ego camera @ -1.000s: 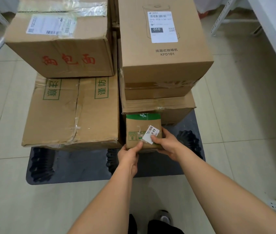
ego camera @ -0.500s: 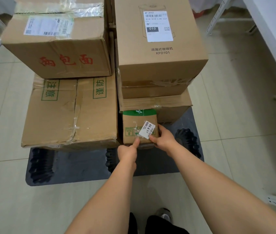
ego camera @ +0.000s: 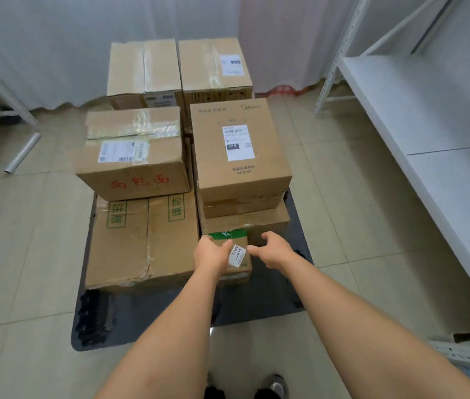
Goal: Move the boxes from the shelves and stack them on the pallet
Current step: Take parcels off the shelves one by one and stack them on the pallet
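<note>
A small cardboard box [ego camera: 239, 256] with green tape and a white label sits on the dark pallet [ego camera: 141, 318], at the front of the right-hand stack. My left hand [ego camera: 212, 254] hovers over its left half with loosely curled fingers, and I cannot tell if it touches. Just right of the box my right hand [ego camera: 274, 250] hangs relaxed, gripping nothing. On the pallet a large flat box [ego camera: 141, 240] carries a box with red characters [ego camera: 133, 156]. A KFD101 box [ego camera: 239, 154] tops the right stack.
Two taller boxes [ego camera: 144, 70] [ego camera: 213, 67] stand at the pallet's back, in front of a white curtain. A white metal shelf [ego camera: 429, 125] runs along the right side. Another shelf frame [ego camera: 12, 105] and a loose tube [ego camera: 22, 152] are at the left. My shoes [ego camera: 274, 387] are on the tiled floor.
Both hands have let go of the small box, which stays on the pallet. The right hand has moved off to the right. My view has risen and pulled back.
</note>
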